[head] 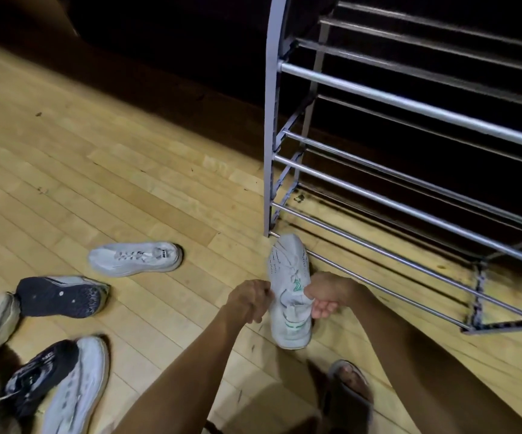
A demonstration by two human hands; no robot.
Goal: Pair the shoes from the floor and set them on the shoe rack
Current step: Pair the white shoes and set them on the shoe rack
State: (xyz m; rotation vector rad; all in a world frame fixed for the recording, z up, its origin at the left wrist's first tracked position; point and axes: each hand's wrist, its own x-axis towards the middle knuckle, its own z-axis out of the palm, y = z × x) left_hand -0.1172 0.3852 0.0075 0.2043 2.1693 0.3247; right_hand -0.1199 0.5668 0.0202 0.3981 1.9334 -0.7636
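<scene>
A: Sneaker sits at the rack foot; my right hand grips its collar, left hand curls beside it, grip unclear.

B: Light, soft upper; I'd hold the heel.

The shoe rack tiers are all bare rails with open gaps between them, so there's room to reach in from the front, though its grey side post blocks the left end. A white sneaker sits right against the lowest rail. Floor between the rack and the loose shoes at left is wide open.
</scene>
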